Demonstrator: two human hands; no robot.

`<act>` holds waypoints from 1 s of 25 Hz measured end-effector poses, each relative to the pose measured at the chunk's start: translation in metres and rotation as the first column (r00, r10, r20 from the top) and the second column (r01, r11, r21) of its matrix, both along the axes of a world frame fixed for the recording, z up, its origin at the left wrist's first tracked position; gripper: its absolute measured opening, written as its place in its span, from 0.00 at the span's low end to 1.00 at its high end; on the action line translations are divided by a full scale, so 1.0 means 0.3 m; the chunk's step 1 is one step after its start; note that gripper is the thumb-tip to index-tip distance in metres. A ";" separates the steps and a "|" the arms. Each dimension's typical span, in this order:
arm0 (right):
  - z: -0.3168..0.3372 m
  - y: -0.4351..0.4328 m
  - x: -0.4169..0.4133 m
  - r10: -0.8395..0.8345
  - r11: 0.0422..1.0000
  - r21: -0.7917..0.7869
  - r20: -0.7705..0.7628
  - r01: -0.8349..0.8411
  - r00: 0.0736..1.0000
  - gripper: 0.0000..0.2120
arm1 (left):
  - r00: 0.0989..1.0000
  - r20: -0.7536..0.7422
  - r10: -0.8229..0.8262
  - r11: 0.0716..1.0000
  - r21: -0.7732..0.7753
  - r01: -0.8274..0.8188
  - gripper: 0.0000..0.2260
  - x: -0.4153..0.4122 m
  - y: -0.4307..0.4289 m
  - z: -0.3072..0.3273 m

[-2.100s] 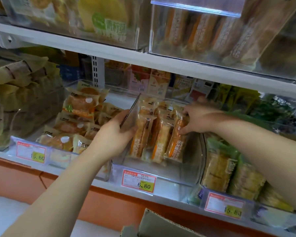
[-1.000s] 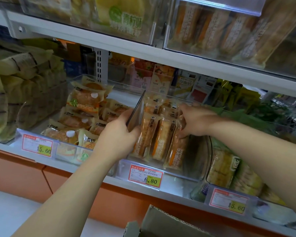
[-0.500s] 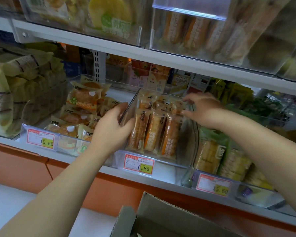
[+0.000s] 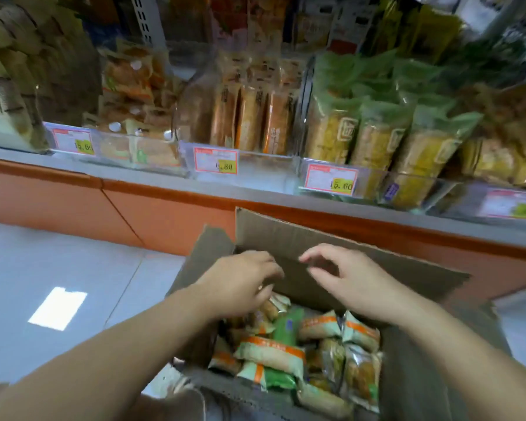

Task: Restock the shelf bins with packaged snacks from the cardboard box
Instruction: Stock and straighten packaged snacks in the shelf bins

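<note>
Both my hands are low in the centre of the frame, over the open cardboard box (image 4: pixel 340 238), which stands on the floor below the shelf. My left hand (image 4: pixel 240 281) reaches down with curled fingers to the far left corner of the box. Its fingertips are just at a small pack there, but I cannot tell if they already pinch it or only touch it. My right hand (image 4: pixel 356 284) hovers in front of the standing back flap (image 4: pixel 289 235), with fingers loose and a little spread, and it holds nothing. The packaged snacks (image 4: pixel 271 352) lie in a mixed heap in the box, in the lower centre of the frame: some with orange bands, and a green pack (image 4: pixel 287 326) between them. The middle bin (image 4: pixel 264 168), in the upper centre above the price label (image 4: pixel 215 161), holds orange packs (image 4: pixel 249 120) standing in a row, with free space in front of them. I think the main risk is that I take the wrong kind, because the kinds are mixed and the picture is blurred, and then it goes in a bin where it does not belong. The wrappers also look smooth, so a pack held only by fingertips may slip and fall beside the box. If I lift too quickly, my hand may catch the flap and push the box away.
</note>
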State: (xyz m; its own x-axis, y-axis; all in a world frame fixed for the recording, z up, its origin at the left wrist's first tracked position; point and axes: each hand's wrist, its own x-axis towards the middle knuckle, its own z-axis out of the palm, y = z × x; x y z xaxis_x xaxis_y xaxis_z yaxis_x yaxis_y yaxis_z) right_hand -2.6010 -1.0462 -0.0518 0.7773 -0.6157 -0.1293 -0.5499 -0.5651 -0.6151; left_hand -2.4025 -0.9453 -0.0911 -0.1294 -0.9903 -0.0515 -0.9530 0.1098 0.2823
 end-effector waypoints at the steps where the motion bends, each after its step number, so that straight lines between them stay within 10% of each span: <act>1: -0.115 -0.002 -0.025 0.037 0.997 0.077 -0.182 -0.023 0.983 0.12 | 1.000 0.011 0.028 0.986 0.161 -0.029 0.17 -0.031 0.020 -0.080; 4: -0.401 0.022 -0.087 0.070 0.971 0.233 -0.450 0.041 0.890 0.17 | 0.996 0.078 0.051 0.877 0.473 -0.082 0.25 -0.084 0.101 -0.256; 10: -0.645 0.217 -0.065 0.102 0.957 0.288 -0.440 0.032 0.892 0.38 | 0.983 0.082 0.162 0.802 0.569 -0.180 0.31 -0.123 0.188 -0.383; 19: -0.593 0.112 -0.094 -0.299 0.721 0.615 -0.137 0.318 0.944 0.12 | 0.985 -0.026 0.172 0.887 0.439 -0.143 0.26 -0.163 0.091 -0.454; 22: -0.674 0.014 -0.101 -0.182 0.975 0.060 -0.341 0.214 0.922 0.15 | 0.828 -0.227 0.513 0.769 0.550 -0.326 0.24 -0.131 0.081 -0.443; 25: -0.765 0.000 -0.082 0.085 0.992 -0.013 -0.680 -0.128 0.729 0.30 | 0.470 -0.445 0.762 0.623 0.701 -0.347 0.19 -0.110 0.090 -0.424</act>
State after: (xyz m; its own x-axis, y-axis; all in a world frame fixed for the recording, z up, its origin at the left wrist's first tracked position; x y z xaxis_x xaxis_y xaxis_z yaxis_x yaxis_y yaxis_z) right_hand -2.6257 -1.0463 -0.2813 0.5581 -0.5571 -0.6150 -0.7424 -0.6663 -0.0701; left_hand -2.4356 -0.9183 -0.2184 0.2411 -0.7069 -0.6650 -0.2568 -0.7072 0.6587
